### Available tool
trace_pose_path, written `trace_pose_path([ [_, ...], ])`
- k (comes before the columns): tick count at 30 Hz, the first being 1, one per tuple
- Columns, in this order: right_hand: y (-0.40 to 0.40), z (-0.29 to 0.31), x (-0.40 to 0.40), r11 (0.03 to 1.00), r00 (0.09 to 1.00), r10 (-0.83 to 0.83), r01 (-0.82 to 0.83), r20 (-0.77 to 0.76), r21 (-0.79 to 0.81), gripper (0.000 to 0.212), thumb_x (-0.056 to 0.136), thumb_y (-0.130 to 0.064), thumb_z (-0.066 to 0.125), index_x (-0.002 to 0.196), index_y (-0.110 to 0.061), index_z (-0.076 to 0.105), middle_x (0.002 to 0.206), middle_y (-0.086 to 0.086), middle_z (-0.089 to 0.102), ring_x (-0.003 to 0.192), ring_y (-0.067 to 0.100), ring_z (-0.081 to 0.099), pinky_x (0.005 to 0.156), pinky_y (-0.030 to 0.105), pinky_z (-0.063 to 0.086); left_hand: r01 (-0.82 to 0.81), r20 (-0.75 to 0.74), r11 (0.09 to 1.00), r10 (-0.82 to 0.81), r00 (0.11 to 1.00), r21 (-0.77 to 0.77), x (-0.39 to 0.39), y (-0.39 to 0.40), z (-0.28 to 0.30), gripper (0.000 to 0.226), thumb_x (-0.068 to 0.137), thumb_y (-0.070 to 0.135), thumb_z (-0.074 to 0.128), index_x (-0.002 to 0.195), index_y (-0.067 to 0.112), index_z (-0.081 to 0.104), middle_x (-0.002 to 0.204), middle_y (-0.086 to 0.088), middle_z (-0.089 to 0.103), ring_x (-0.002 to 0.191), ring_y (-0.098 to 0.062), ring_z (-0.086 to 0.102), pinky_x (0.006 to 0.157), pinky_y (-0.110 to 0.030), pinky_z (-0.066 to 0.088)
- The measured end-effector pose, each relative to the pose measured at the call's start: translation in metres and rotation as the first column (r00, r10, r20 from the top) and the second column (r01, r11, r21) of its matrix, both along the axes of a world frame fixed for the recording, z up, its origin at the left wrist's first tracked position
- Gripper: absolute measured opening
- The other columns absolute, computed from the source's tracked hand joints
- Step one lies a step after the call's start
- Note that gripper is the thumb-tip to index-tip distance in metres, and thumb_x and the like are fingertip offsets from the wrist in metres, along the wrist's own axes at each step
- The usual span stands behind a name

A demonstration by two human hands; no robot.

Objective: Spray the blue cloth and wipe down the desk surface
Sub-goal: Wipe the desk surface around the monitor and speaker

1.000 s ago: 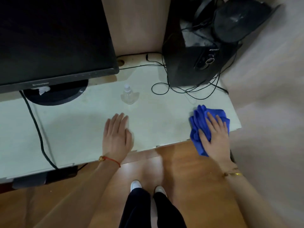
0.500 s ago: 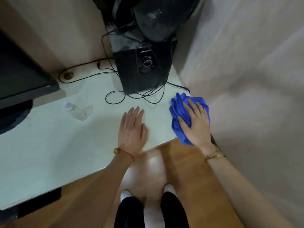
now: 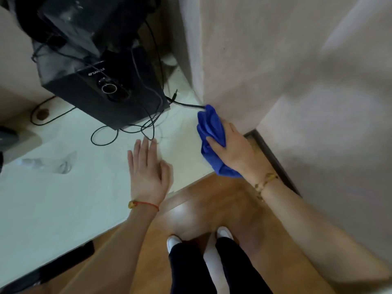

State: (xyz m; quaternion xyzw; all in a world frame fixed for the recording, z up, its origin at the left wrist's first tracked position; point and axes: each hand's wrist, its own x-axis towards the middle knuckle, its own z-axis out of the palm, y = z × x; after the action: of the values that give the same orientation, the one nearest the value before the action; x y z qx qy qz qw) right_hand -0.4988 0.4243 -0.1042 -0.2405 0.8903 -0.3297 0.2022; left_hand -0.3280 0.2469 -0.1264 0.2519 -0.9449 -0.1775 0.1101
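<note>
The blue cloth (image 3: 211,132) is bunched at the right end of the white desk (image 3: 63,198), against the wall. My right hand (image 3: 235,151) presses down on it with fingers curled over the folds. My left hand (image 3: 148,170) lies flat on the desk near its front edge, fingers apart and holding nothing. A small clear spray bottle (image 3: 48,165) lies on its side on the desk, to the left of my left hand.
A black speaker box (image 3: 101,85) stands at the back of the desk with thin black cables (image 3: 131,130) looping in front of it. The beige wall (image 3: 275,71) borders the desk's right end. Wooden floor (image 3: 212,209) and my feet lie below the desk edge.
My right hand has pushed the cloth back along the desk's right end up to the wall. The view has swung right, so the monitor is out of sight. My left hand stays flat.
</note>
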Motion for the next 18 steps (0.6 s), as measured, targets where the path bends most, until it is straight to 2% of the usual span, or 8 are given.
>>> trace_pose_path([
  [2, -0.015, -0.002, -0.009, 1.0, 0.999, 0.016, -0.016, -0.028, -0.003, 0.069, 0.099, -0.045, 0.052, 0.155, -0.013, 0.028, 0.145, 0.011, 0.047, 0.124, 0.033, 0.053, 0.098, 0.041, 0.045, -0.008, 0.012, 1.0, 0.008, 1.0, -0.011, 0.001, -0.001, -0.001, 0.062, 0.095, 0.029, 0.034, 0.15, 0.002, 0.04, 0.157, -0.02, 0.036, 0.151, -0.036, 0.022, 0.124, -0.055, 0.014],
  [5, -0.008, -0.005, 0.007, 0.997, 0.991, 0.072, -0.069, -0.113, 0.033, 0.079, 0.094, -0.065, 0.037, 0.159, -0.025, 0.016, 0.157, 0.01, 0.034, 0.13, 0.032, 0.047, 0.103, 0.043, 0.045, -0.012, 0.005, 1.0, 0.012, 1.0, -0.011, 0.0, -0.002, -0.003, 0.062, 0.094, 0.028, 0.034, 0.151, 0.003, 0.039, 0.158, -0.018, 0.035, 0.152, -0.034, 0.021, 0.125, -0.053, 0.012],
  [7, -0.003, -0.005, 0.02, 0.999, 0.994, 0.046, -0.047, -0.101, -0.011, 0.073, 0.093, -0.068, 0.021, 0.157, -0.034, 0.021, 0.162, 0.006, 0.026, 0.139, 0.03, 0.038, 0.11, 0.046, 0.039, -0.013, -0.005, 1.0, 0.013, 1.0, -0.007, 0.0, -0.002, -0.004, 0.062, 0.094, 0.028, 0.035, 0.151, 0.004, 0.039, 0.159, -0.018, 0.035, 0.152, -0.034, 0.021, 0.125, -0.053, 0.012],
  [9, -0.01, -0.006, 0.014, 0.989, 0.998, -0.066, 0.065, 0.001, -0.135, 0.06, 0.097, -0.057, 0.016, 0.151, -0.039, 0.034, 0.162, 0.0, 0.03, 0.141, 0.027, 0.039, 0.111, 0.05, 0.038, -0.013, -0.003, 1.0, 0.013, 1.0, -0.01, 0.0, -0.002, -0.003, 0.062, 0.094, 0.027, 0.034, 0.151, 0.003, 0.039, 0.159, -0.018, 0.035, 0.152, -0.034, 0.022, 0.125, -0.053, 0.012],
  [12, -0.022, -0.008, 0.001, 0.98, 0.996, -0.084, 0.085, 0.016, -0.181, 0.045, 0.105, -0.038, 0.031, 0.149, -0.035, 0.042, 0.154, -0.002, 0.043, 0.132, 0.023, 0.049, 0.103, 0.046, 0.046, -0.007, -0.001, 1.0, 0.007, 1.0, -0.019, 0.0, -0.002, -0.003, 0.061, 0.094, 0.027, 0.034, 0.15, 0.003, 0.04, 0.158, -0.018, 0.036, 0.151, -0.035, 0.023, 0.124, -0.054, 0.013],
  [15, -0.019, -0.003, 0.004, 0.975, 0.997, -0.08, 0.075, -0.014, -0.209, 0.055, 0.101, -0.032, 0.051, 0.154, -0.03, 0.034, 0.151, -0.002, 0.045, 0.13, 0.019, 0.05, 0.098, 0.039, 0.05, -0.005, 0.01, 1.0, 0.005, 1.0, -0.012, 0.002, -0.002, -0.005, 0.061, 0.095, 0.028, 0.034, 0.151, 0.004, 0.039, 0.159, -0.018, 0.035, 0.152, -0.033, 0.021, 0.124, -0.055, 0.014],
  [18, 0.007, -0.006, 0.02, 0.972, 0.997, -0.072, 0.075, 0.019, -0.222, 0.061, 0.098, -0.036, 0.056, 0.154, -0.031, 0.032, 0.156, -0.009, 0.039, 0.135, 0.015, 0.047, 0.102, 0.038, 0.049, -0.008, 0.01, 1.0, 0.008, 1.0, -0.007, 0.001, -0.002, -0.004, 0.061, 0.096, 0.028, 0.033, 0.152, 0.005, 0.038, 0.159, -0.017, 0.034, 0.153, -0.031, 0.02, 0.125, -0.054, 0.012],
])
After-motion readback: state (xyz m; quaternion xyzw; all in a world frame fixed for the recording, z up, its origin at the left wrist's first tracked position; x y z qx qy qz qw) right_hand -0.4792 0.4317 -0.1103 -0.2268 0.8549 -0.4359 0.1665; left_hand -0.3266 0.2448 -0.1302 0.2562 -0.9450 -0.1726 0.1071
